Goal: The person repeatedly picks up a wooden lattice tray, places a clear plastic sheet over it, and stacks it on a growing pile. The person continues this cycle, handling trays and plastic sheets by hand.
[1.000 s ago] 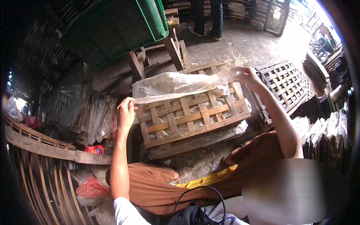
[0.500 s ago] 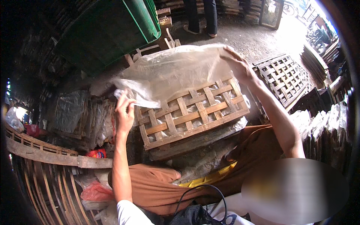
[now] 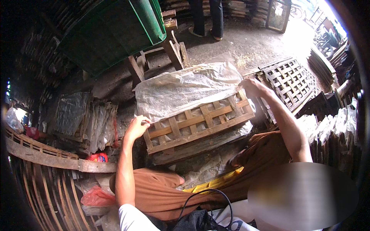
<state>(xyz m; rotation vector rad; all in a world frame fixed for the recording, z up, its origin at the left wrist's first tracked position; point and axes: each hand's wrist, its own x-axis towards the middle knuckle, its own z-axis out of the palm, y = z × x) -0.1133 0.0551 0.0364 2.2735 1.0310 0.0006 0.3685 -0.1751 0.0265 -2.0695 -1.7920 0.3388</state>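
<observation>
A clear plastic sheet (image 3: 185, 90) lies over the far part of a wooden lattice tray (image 3: 189, 126), whose near rows of slats stay uncovered. My left hand (image 3: 138, 126) pinches the sheet's near left corner beside the tray's left end. At the right end, my right hand (image 3: 252, 87) has its fingers closed on the sheet's near right corner. Beneath the lattice tray shows another layer wrapped in plastic (image 3: 204, 143), resting low between my legs.
A big green bin (image 3: 111, 42) stands on a wooden stand (image 3: 172, 55) beyond the tray. More lattice trays (image 3: 291, 82) lie at right, near plastic-lined stacks (image 3: 331, 129). A curved slatted rack (image 3: 46, 159) is at left. A person's legs (image 3: 206, 17) stand at the back.
The billowing plastic sheet has come down flat onto the tray. My left hand has moved lower and slightly right; my right hand has come down toward me at the tray's right end.
</observation>
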